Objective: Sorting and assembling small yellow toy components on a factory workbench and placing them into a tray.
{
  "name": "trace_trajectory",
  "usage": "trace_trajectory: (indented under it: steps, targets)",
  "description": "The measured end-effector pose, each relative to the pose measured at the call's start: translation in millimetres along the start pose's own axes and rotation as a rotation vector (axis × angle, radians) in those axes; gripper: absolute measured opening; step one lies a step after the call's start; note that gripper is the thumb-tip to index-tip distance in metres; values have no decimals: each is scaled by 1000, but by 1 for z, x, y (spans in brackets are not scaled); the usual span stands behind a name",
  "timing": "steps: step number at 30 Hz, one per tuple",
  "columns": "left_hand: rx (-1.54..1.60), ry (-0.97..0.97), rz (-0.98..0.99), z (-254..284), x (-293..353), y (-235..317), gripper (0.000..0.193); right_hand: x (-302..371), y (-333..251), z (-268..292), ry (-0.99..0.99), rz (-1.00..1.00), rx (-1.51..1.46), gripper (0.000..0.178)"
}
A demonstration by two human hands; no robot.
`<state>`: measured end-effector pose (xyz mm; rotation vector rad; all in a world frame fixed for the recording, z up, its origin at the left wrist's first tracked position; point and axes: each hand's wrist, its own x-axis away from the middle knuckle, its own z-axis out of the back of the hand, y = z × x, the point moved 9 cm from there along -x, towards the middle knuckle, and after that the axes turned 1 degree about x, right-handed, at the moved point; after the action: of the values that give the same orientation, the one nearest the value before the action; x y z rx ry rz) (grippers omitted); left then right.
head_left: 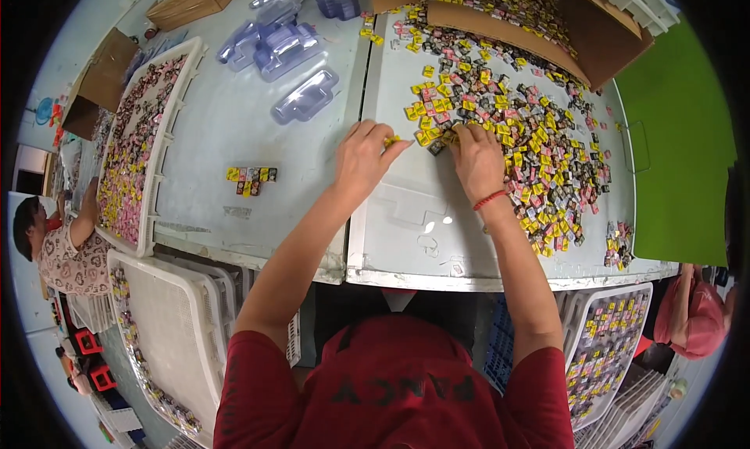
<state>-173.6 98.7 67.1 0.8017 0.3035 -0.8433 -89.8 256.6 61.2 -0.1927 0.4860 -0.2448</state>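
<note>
A wide pile of small square-faced pieces, yellow, pink and black, spreads over the right half of the white table. At the pile's left edge, my right hand, with a red cord on its wrist, has its fingertips closed down on small pieces; the fingers partly hide them. My left hand is just left of the pile, over the table's seam, with thumb and fingers pinching a small yellow piece. Further left, a little group of the same pieces lies close together on the table.
Clear plastic moulded trays lie at the back left. An open cardboard box of pieces stands at the back right. A white crate of pieces is at the left edge, near another person. A second person is at the right.
</note>
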Motion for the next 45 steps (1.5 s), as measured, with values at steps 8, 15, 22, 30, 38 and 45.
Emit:
trace_trajectory:
  steps: [8,15,22,30,38,45]
  targets:
    - [-72,-188,81,-43,-5,-31,29,3,-7,-11,-48,108,42,18]
    - [151,-336,62,-48,-9,-21,31,-34,14,-21,-99,-50,43,22]
    - [190,-398,68,-57,-11,-22,29,-28,18,-31,-177,-37,130,27]
    - [212,-475,-91,-49,-7,-22,30,-30,8,-26,-101,52,141,22]
    - [177,-354,-6,-57,-16,-11,32,-24,11,-33,-154,94,119,20]
    - [185,-284,-207,-49,-11,4,36,-15,9,-24,-110,198,39,24]
